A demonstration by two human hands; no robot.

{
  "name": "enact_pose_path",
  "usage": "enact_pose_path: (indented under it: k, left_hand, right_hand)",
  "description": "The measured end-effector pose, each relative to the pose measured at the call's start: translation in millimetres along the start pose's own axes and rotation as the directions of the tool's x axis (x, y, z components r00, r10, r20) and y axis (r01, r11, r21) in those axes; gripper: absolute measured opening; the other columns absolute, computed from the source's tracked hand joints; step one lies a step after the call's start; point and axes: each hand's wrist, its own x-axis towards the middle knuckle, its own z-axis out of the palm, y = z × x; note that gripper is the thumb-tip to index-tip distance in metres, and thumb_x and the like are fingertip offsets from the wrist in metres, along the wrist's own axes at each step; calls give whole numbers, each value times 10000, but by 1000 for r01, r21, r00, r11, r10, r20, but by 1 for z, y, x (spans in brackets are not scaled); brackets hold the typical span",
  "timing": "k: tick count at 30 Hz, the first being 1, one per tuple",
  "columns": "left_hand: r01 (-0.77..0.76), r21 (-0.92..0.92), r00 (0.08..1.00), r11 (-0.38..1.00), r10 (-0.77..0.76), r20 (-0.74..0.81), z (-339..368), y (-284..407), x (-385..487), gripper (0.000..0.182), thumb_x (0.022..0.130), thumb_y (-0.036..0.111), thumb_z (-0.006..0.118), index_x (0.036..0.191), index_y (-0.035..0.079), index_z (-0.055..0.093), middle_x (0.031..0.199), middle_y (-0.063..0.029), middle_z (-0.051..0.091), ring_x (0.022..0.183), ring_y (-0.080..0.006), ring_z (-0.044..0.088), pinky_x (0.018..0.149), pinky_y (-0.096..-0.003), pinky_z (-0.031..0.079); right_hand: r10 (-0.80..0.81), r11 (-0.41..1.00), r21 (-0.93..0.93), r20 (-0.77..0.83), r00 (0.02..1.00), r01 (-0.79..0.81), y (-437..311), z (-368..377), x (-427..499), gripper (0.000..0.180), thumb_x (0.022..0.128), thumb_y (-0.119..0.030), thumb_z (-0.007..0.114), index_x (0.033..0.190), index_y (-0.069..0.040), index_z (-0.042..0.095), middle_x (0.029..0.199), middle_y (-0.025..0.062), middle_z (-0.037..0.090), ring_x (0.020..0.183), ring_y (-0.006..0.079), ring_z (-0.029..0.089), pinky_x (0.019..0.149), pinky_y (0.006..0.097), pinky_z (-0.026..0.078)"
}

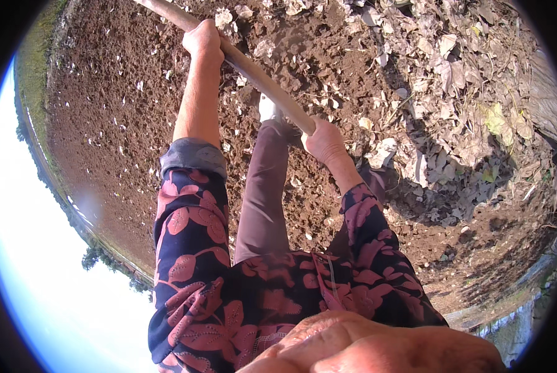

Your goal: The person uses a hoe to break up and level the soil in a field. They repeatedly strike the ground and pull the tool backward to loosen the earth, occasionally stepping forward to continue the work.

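Observation:
A long wooden handle (264,81) slants from the top left edge down to the middle of the view. My left hand (204,41) is closed around it near the upper left. Lower down, at the end of the pole, my right hand (324,141) grips it as well. The far end of the handle runs out of the picture, so what it carries is hidden. Beneath the handle lies broken reddish-brown soil (204,200) with pale scraps of dry leaf. A light-coloured shoe (269,108) stands on the soil under the handle.
Dry fallen leaves (446,79) lie thick at the right, beside what looks like a tree trunk (546,95). A shadow crosses the leaves. Green grass (36,65) borders the soil at the far left. Something pale and bluish lies at the lower right rim.

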Motion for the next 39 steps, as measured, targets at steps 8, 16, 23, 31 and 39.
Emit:
enact_pose_path:
  k: [8,16,23,31,39]
  left_hand:
    - [424,307,896,852,-444,-6,-11,-271,-132,145,837,85,616,931,-7,554,707,-90,600,513,-217,580,460,-362,482]
    - [653,-68,757,754,-651,57,-86,-213,-216,174,845,38,623,925,49,468,688,-59,499,516,-189,507,464,-357,480]
    - [301,-238,953,923,-301,38,-85,-65,-98,123,874,19,596,888,28,474,689,-46,496,537,-164,519,498,-345,511]
    - [174,74,984,982,-177,35,13,-61,-19,98,807,-8,565,895,-46,544,709,-132,595,547,-196,598,488,-343,512]
    - [563,262,763,784,-615,199,-8,-224,-158,232,830,74,632,1022,-40,567,734,-113,616,559,-219,620,484,-346,513]
  right_hand:
    - [441,897,-75,104,891,-436,129,18,-206,320,765,-172,672,1065,-60,678,898,221,710,862,402,692,768,458,550]
    - [335,894,-316,0,942,-318,116,1,-276,243,776,-238,687,977,-120,619,827,199,695,832,413,683,745,512,537]
    - [130,948,-297,30,991,-115,35,-1,-112,355,790,-277,706,1102,-123,635,900,168,719,878,373,699,789,479,551]
    - [104,994,-44,8,994,-104,37,-7,-35,424,782,-223,650,1180,-75,649,963,212,715,932,396,683,864,464,541]
    - [458,886,42,60,887,-461,93,1,-235,286,753,-134,662,1022,-37,672,897,235,702,863,425,679,741,484,530]
